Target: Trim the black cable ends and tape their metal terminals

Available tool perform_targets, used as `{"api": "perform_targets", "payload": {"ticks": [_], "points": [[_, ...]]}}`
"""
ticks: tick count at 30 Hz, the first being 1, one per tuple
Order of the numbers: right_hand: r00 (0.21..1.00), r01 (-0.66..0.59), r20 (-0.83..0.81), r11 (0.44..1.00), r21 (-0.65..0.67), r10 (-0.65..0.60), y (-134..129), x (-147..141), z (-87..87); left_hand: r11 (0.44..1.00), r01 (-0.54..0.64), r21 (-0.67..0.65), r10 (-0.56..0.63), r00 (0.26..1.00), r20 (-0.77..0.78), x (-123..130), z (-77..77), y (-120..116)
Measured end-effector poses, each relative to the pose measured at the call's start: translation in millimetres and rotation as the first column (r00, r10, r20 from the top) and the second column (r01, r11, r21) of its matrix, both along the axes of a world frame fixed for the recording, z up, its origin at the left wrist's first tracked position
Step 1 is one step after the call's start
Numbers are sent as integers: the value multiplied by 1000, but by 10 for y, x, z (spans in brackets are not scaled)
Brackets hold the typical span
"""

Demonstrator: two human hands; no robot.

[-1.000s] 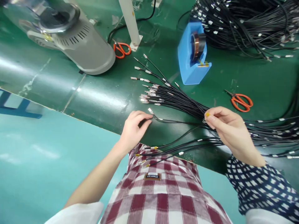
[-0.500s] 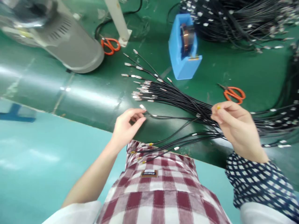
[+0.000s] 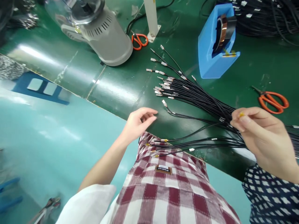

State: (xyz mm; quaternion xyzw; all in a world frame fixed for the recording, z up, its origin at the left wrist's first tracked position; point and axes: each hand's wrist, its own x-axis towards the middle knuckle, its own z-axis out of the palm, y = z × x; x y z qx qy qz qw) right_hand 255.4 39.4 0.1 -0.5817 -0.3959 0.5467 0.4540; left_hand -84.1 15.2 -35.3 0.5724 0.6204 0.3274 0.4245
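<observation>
Pinched between thumb & forefinger, your R hand (image 3: 266,137) holds a tiny yellow piece (image 3: 241,114); your L hand (image 3: 136,124) has a narrow gap at the fingertips, w/ nothing visible in it. Approx. four yellow-ended leads (image 3: 164,140) lie by the bench edge, presumably done; the main bundle (image 3: 198,96) shows pale tips w/o visible yellow, so most appears left, though exact no. can't be told. That bundle runs rightward past your R fingertips, contact unclear, while two loose cables (image 3: 182,116) end just beyond your L fingertips, apart from them.
</observation>
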Motion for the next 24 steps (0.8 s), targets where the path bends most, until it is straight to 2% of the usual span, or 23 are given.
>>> {"api": "perform_targets", "payload": {"ticks": [4, 7, 9, 11, 14, 17, 20, 24], "points": [[1000, -15, 5, 1000, -5, 15, 11, -17, -31, 996, -50, 73, 56, 996, -74, -30, 21, 10], [999, -47, 8, 999, 1, 47, 28, -47, -55, 988, -60, 143, 71, 995, -76, 53, 10, 78], [996, -88, 5, 996, 14, 88, 40, -68, -76, 991, -59, 120, 58, 998, 15, 169, -16, 140], [991, -135, 14, 990, 35, 135, 51, -86, -101, 995, -84, 46, 75, 980, 185, 306, -53, 202], [980, -197, 43, 979, 43, 195, 55, -112, -133, 990, -116, -82, 140, 881, 452, 484, -89, 267], [964, -265, 61, 961, 80, 260, 45, -167, -135, 985, -72, -158, 155, 775, 613, 569, -59, 280], [913, -405, 123, 904, 141, 390, 24, -266, -99, 982, 18, -188, 120, 707, 697, 577, 25, 254], [793, -595, 221, 801, 76, 568, -37, -423, -51, 976, 111, -190, 74, 646, 759, 559, 110, 209]]}}
